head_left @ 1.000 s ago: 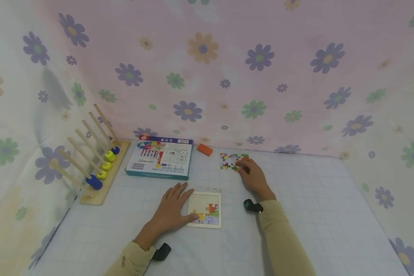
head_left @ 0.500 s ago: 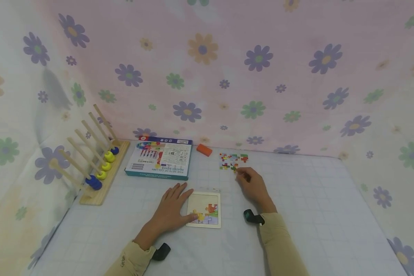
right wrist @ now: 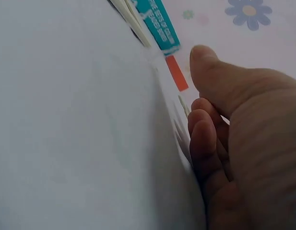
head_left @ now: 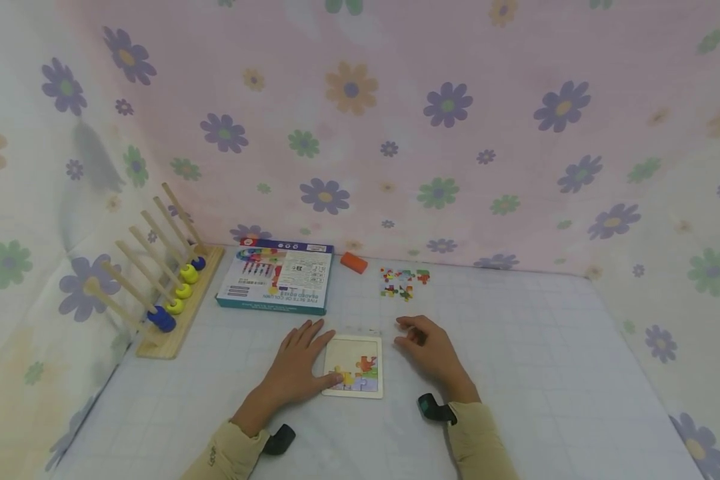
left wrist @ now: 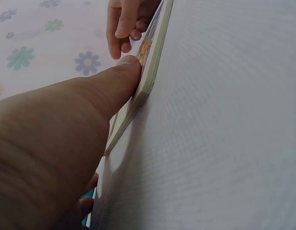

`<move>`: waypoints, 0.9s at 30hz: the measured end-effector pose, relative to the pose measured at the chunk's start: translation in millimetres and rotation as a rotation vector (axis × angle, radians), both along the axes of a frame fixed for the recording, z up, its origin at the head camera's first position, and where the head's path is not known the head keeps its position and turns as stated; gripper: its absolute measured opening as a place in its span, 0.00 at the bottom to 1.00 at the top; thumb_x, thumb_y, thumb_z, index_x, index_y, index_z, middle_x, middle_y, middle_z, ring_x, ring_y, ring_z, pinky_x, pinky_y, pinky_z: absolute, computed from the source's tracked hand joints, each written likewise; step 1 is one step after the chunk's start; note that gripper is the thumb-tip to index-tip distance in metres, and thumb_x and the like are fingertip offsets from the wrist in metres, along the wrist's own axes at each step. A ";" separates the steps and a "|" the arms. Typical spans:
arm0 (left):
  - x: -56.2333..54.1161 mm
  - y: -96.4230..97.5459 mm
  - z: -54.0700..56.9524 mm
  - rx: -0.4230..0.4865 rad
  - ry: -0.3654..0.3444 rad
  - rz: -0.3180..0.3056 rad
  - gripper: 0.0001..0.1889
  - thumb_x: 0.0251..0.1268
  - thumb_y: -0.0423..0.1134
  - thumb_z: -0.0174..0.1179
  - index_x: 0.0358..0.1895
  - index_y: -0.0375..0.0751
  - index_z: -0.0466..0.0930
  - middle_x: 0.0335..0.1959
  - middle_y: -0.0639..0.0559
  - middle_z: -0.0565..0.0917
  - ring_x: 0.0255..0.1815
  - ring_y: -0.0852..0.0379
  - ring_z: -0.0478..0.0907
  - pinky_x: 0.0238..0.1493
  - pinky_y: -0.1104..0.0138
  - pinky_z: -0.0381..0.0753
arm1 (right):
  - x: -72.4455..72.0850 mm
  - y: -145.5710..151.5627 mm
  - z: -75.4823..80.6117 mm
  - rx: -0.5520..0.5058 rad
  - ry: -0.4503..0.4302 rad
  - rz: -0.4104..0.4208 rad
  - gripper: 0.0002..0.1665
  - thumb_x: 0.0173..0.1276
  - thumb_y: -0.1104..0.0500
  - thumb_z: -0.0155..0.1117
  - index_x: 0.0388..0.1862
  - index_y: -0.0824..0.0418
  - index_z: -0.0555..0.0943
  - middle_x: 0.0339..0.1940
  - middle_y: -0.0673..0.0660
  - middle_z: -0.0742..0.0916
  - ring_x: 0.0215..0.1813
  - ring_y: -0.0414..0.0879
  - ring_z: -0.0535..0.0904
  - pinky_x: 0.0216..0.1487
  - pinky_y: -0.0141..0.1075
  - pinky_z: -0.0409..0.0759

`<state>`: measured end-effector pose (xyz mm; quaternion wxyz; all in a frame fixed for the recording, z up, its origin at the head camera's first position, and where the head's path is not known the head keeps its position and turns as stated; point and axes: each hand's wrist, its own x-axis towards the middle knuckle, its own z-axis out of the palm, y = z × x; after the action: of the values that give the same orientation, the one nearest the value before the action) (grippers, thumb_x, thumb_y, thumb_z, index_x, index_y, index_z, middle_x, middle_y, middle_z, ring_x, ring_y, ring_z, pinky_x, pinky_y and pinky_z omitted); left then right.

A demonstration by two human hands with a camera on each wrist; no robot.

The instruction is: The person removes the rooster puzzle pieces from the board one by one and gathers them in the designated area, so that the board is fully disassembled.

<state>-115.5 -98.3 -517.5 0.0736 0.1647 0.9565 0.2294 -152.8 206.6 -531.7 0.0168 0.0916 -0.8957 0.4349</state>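
A small square puzzle tray (head_left: pixel 353 395) with a pale frame lies on the table, several joined puzzle pieces (head_left: pixel 367 365) along its bottom and right side. My left hand (head_left: pixel 297 368) lies beside its left edge, fingers spread; the thumb rests over the lower left pieces, and the left wrist view shows the thumb tip on the tray rim. To the right of the tray, my right hand (head_left: pixel 435 353) hovers with fingers loosely bent. In the right wrist view a gap separates thumb and fingers, with nothing visible between them. Beyond it lie several loose puzzle pieces (head_left: pixel 405 275) in two rows.
A flat toy box (head_left: pixel 276 277) lies at the back left, with an orange block (head_left: pixel 354 263) next to it. Farther left stands a wooden peg rack (head_left: pixel 183 327) with blue and yellow beads. A flowered cloth (head_left: pixel 390 120) hangs behind the table.
My right hand has drawn back from the loose pieces toward the tray, uncovering a red piece at the right end of the far row. My left hand has stayed in place.
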 end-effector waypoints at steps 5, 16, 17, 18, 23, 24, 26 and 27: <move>0.1 -0.9 -0.2 0.000 0.004 0.003 0.46 0.59 0.66 0.68 0.78 0.53 0.65 0.83 0.48 0.57 0.85 0.42 0.48 0.83 0.42 0.49 | 15.3 -10.8 4.2 -0.034 -0.034 0.066 0.25 0.60 0.54 0.79 0.58 0.50 0.85 0.45 0.46 0.86 0.39 0.38 0.77 0.43 0.28 0.79; 0.9 -0.5 0.3 -0.017 0.002 0.001 0.46 0.58 0.66 0.68 0.78 0.53 0.64 0.83 0.48 0.57 0.85 0.42 0.48 0.83 0.41 0.50 | 32.6 -28.5 11.2 0.120 -0.062 0.200 0.27 0.55 0.46 0.82 0.55 0.44 0.87 0.47 0.39 0.83 0.52 0.38 0.79 0.60 0.37 0.81; 1.1 -0.3 1.0 -0.012 0.000 0.001 0.46 0.58 0.66 0.68 0.78 0.53 0.65 0.83 0.48 0.57 0.85 0.42 0.48 0.83 0.41 0.50 | 32.9 -28.7 11.3 0.133 -0.061 0.204 0.27 0.55 0.46 0.82 0.55 0.45 0.87 0.46 0.39 0.83 0.52 0.38 0.78 0.59 0.38 0.81; 1.1 0.0 1.6 -0.005 -0.002 0.001 0.45 0.59 0.65 0.68 0.78 0.53 0.65 0.83 0.47 0.57 0.85 0.41 0.48 0.83 0.41 0.49 | 33.3 -29.0 11.8 0.138 -0.062 0.206 0.27 0.55 0.46 0.82 0.54 0.46 0.87 0.46 0.40 0.83 0.52 0.38 0.78 0.59 0.38 0.81; 0.7 0.9 2.5 -0.003 -0.001 0.002 0.45 0.59 0.65 0.68 0.78 0.53 0.65 0.83 0.48 0.58 0.85 0.41 0.48 0.83 0.41 0.49 | 35.2 -30.7 16.5 0.162 -0.062 0.217 0.22 0.56 0.47 0.81 0.50 0.47 0.88 0.45 0.40 0.83 0.50 0.39 0.79 0.57 0.38 0.82; 0.6 1.0 2.2 -0.006 0.002 0.001 0.45 0.59 0.66 0.68 0.78 0.53 0.65 0.83 0.48 0.58 0.85 0.42 0.48 0.83 0.41 0.50 | 35.5 -31.2 17.4 0.168 -0.061 0.220 0.21 0.57 0.47 0.81 0.49 0.47 0.89 0.45 0.40 0.83 0.49 0.39 0.79 0.55 0.37 0.82; 0.5 1.2 1.8 -0.008 0.004 0.002 0.45 0.59 0.66 0.68 0.78 0.53 0.64 0.83 0.48 0.58 0.85 0.42 0.48 0.83 0.41 0.50 | 36.0 -32.5 19.8 0.180 -0.060 0.226 0.19 0.58 0.48 0.80 0.48 0.47 0.89 0.44 0.40 0.83 0.47 0.38 0.78 0.52 0.36 0.82; 0.6 1.2 1.6 -0.009 0.007 0.002 0.45 0.59 0.66 0.68 0.78 0.53 0.64 0.83 0.48 0.58 0.85 0.42 0.48 0.83 0.41 0.50 | 36.1 -33.2 20.8 0.190 -0.053 0.231 0.18 0.58 0.48 0.80 0.48 0.48 0.89 0.44 0.41 0.83 0.47 0.38 0.78 0.52 0.36 0.82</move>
<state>-115.0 -97.1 -515.9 0.0709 0.1640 0.9579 0.2247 -116.7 173.4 -510.9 -0.0659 0.1838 -0.9164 0.3495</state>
